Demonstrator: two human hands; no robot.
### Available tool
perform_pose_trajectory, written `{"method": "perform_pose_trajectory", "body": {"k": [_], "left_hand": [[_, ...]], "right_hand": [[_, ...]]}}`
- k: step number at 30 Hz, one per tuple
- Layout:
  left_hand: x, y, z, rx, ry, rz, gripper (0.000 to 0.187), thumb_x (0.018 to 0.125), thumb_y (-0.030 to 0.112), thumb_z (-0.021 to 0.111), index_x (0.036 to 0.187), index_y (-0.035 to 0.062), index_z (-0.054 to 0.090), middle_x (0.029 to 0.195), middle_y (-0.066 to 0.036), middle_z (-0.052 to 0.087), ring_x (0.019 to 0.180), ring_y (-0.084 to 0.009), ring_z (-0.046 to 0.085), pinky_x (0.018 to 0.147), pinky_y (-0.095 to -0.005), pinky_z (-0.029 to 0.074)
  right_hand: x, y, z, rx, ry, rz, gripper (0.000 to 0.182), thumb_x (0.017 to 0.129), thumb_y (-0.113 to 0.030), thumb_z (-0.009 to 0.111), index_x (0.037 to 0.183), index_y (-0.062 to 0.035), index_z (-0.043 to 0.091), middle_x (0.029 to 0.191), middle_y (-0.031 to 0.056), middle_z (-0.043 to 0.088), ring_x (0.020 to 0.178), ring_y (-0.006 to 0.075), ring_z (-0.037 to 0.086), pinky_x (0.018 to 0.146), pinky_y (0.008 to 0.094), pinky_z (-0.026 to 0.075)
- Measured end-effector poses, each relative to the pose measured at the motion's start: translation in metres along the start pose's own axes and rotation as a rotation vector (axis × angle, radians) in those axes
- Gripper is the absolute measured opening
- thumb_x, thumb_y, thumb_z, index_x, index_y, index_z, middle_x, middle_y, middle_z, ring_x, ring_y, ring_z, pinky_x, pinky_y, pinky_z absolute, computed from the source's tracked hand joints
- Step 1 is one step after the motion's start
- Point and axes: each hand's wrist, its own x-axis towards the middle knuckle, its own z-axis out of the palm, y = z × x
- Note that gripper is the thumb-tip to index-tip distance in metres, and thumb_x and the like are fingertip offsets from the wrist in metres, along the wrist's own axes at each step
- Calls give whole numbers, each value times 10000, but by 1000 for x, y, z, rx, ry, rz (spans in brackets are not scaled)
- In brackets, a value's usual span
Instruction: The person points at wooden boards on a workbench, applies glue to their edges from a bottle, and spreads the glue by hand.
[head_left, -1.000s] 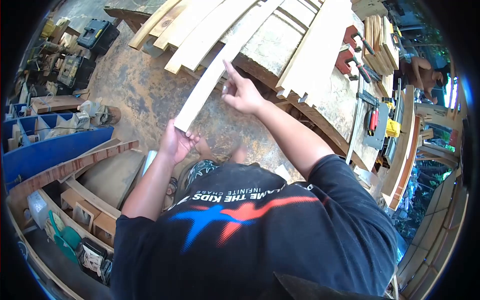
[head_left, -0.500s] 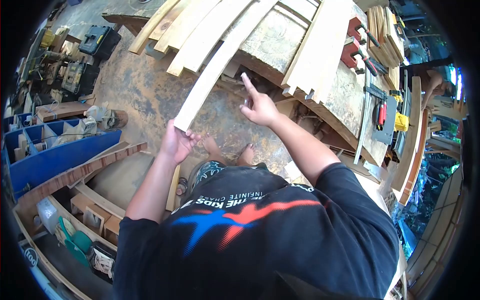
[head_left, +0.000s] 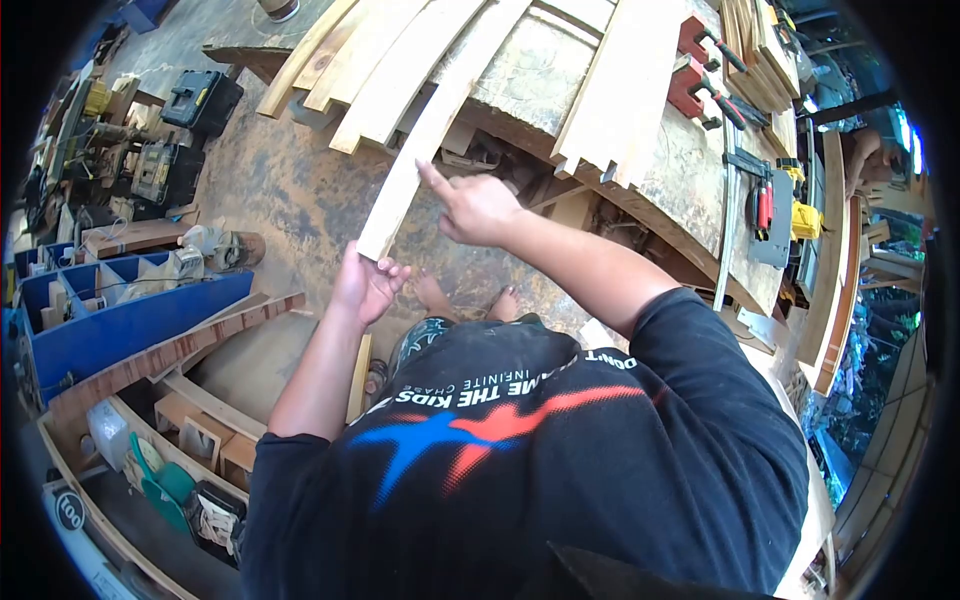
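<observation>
A long pale wooden board [head_left: 418, 165] slants down from the workbench towards me. My left hand [head_left: 368, 287] is closed around its near end, thumb at the side and fingers curled beneath. With its index finger stretched out and the other fingers partly bent, my right hand [head_left: 480, 210] is at the board's right edge. That fingertip appears to touch the wood, and nothing is held in this hand. Several more pale boards [head_left: 400, 75] lie on the bench to the left of this one, their ends jutting over the edge.
On the workbench [head_left: 525, 75], a second group of boards [head_left: 625, 95] lies to the right, beside red clamps [head_left: 690, 90]. A blue divided box [head_left: 130, 320] and black toolboxes [head_left: 200, 100] stand on the left. A person [head_left: 868, 160] is at the far right.
My right hand has moved left and down, bringing its index finger to the board's edge. My left hand still holds the near end, and the view has shifted slightly.
</observation>
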Motion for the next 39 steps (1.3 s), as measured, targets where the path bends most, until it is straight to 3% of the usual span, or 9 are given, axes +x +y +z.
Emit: {"method": "perform_pose_trajectory", "body": {"k": [3,6,10,15,20,24,30,35,39], "left_hand": [[-2,-4,-1,-10,9,26,421,1069,404,345,1126,56,574,657,17,480,665,-167,546,839,-406,594],[-1,-5,2,7,1,47,425,1052,381,340,1106,26,567,671,17,467,662,-167,531,853,-406,582],[-2,-14,3,22,-6,62,425,1051,379,334,1101,26,566,667,19,467,661,-166,530,852,-406,582],[0,-14,2,19,-3,53,430,1052,377,320,1113,32,569,674,5,480,664,-173,534,851,-413,580],[2,-11,-2,193,-74,31,506,1076,453,314,1177,32,574,673,-7,506,699,-200,565,873,-444,583],[12,-17,-11,227,-218,64,569,1071,586,350,1200,78,571,839,-59,606,817,-199,623,907,-463,558],[16,-19,10,191,-333,48,588,1063,600,355,1174,69,580,916,-90,618,899,-233,616,952,-468,532],[53,-13,29,269,-501,106,490,1098,496,360,1220,58,542,965,-97,628,909,-228,618,922,-454,528],[72,-15,74,316,-550,110,408,1111,420,382,1292,80,517,992,-78,631,887,-210,623,932,-455,528]], "right_hand": [[-14,8,9,-61,-25,-116,875,835,-258,650,1607,-128,259,792,126,668,716,318,690,658,439,575],[-18,21,-5,-43,-82,-155,880,868,-247,606,1636,-252,176,875,157,681,752,315,703,670,444,571],[-2,24,-17,-24,119,-36,874,840,-242,633,1608,-122,234,805,128,680,721,321,699,646,441,577],[2,10,12,31,48,-30,868,841,-221,619,1607,-99,231,814,152,676,700,324,690,632,440,567],[-39,24,13,-89,-255,-276,893,847,-219,604,1634,-253,183,800,139,663,664,315,676,620,454,555],[-96,52,11,64,-256,53,978,849,-243,615,1648,-273,52,943,185,687,804,351,705,702,473,571],[-188,76,14,161,-432,632,1004,874,-259,617,1643,-205,-27,1109,260,696,970,405,695,857,501,557],[-245,79,48,219,-374,823,1027,865,-285,642,1643,-209,-24,1079,277,702,996,435,680,880,512,545],[-259,66,57,280,-349,893,1019,870,-293,643,1644,-204,-13,1176,271,688,1090,427,661,962,498,520]]}}
